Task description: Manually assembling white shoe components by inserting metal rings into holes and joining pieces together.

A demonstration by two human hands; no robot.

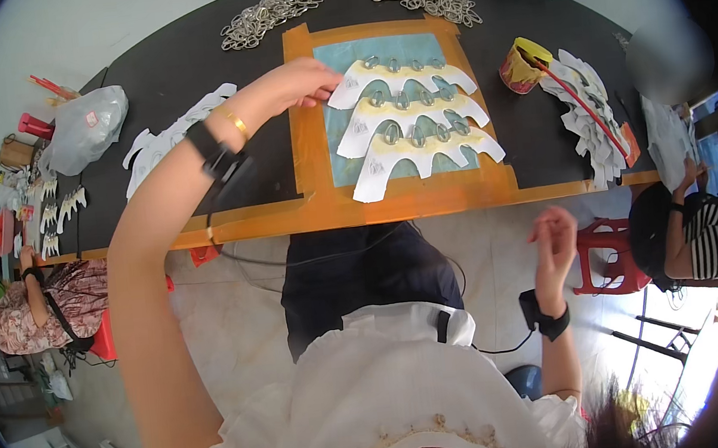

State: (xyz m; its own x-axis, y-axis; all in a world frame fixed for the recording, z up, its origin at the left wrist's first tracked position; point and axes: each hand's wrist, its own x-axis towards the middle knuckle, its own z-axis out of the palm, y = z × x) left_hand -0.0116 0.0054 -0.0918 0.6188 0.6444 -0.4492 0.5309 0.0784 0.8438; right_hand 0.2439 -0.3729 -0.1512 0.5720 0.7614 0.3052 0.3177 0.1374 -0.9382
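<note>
Left hand [304, 81] fingertips pinching topmost white cutout [401, 80] on the mat; right hand [553, 235] raised, loosely curled, empty.

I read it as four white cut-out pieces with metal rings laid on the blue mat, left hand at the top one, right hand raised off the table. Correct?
Not quite: the head view shows three white cut-out pieces on the blue mat, not four. The rest holds: the left hand is at the top piece, and the right hand is raised off the table.
</note>
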